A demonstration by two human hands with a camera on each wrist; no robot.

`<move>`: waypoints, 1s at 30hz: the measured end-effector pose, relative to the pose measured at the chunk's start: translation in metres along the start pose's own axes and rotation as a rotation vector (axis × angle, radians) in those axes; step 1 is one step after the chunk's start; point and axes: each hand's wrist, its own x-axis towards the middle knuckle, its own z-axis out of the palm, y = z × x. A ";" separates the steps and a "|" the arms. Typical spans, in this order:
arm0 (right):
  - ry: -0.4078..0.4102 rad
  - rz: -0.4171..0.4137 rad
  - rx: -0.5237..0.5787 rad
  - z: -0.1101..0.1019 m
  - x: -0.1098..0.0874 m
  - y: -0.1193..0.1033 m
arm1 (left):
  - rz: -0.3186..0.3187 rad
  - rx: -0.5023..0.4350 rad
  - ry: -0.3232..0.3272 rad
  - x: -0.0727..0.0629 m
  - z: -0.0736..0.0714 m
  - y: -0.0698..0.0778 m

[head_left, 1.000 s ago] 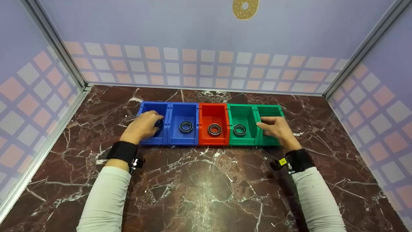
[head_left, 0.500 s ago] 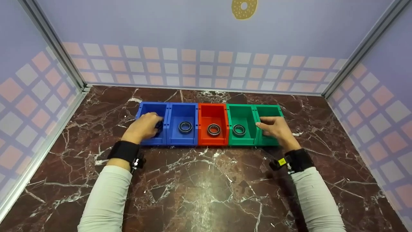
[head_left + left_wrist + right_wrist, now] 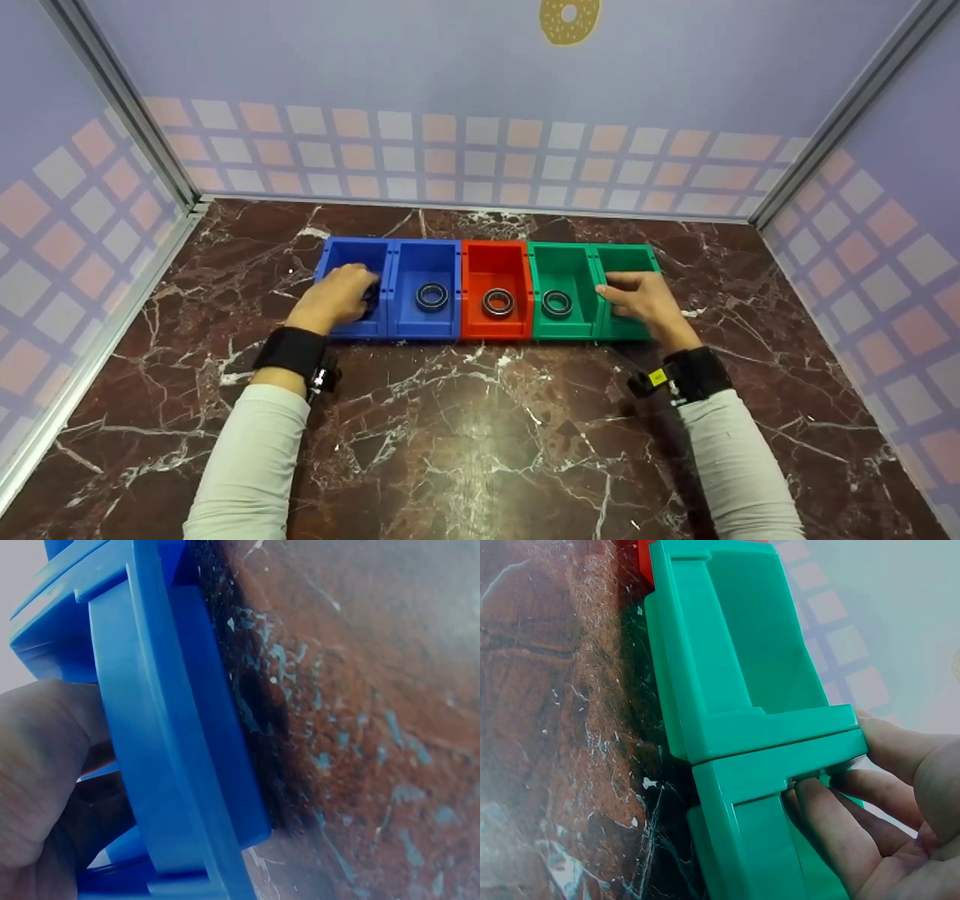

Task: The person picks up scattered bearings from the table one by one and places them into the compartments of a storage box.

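In the head view my left hand point(image 3: 339, 298) reaches into the leftmost blue bin point(image 3: 358, 247). Its curled fingers hold a dark ball bearing point(image 3: 371, 294), mostly hidden behind them. The left wrist view shows the fingers point(image 3: 90, 720) passing behind the blue bin's front wall point(image 3: 135, 720). At the other end of the row, my right hand point(image 3: 641, 301) pinches the side wall of the rightmost green bin point(image 3: 626, 256), thumb at the upper edge and fingers inside. Three more bearings lie singly in the second blue bin point(image 3: 427, 259), the red bin point(image 3: 496, 259) and the inner green bin point(image 3: 562, 259).
The bins stand side by side on a dark red marbled tabletop point(image 3: 465, 435). Behind them rises a lilac back wall point(image 3: 420, 60) with pink and white squares. Side panels point(image 3: 67, 187) close in the left and right.
My left hand has sunk slightly lower in the leftmost blue bin, the bearing staying at its fingers. The right hand keeps its place on the green bin.
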 end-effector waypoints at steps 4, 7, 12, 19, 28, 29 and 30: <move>-0.009 0.003 -0.001 0.000 -0.002 -0.002 | 0.006 0.004 0.002 -0.001 -0.001 0.000; -0.007 0.005 0.003 0.000 -0.001 -0.002 | 0.001 0.002 -0.002 -0.002 -0.001 0.001; 0.002 0.001 -0.002 0.000 0.001 0.000 | -0.009 -0.007 0.000 -0.002 0.000 0.001; -0.001 -0.001 0.004 0.001 0.002 0.002 | -0.023 -0.023 -0.005 0.000 0.002 0.002; -0.018 0.013 0.024 0.002 -0.011 -0.017 | -0.036 -0.021 -0.014 0.000 0.003 0.002; -0.023 0.015 0.023 0.002 -0.012 -0.019 | -0.036 -0.019 -0.015 0.000 0.004 0.002; -0.026 0.017 0.021 0.002 -0.013 -0.020 | -0.037 -0.018 -0.016 0.001 0.004 0.002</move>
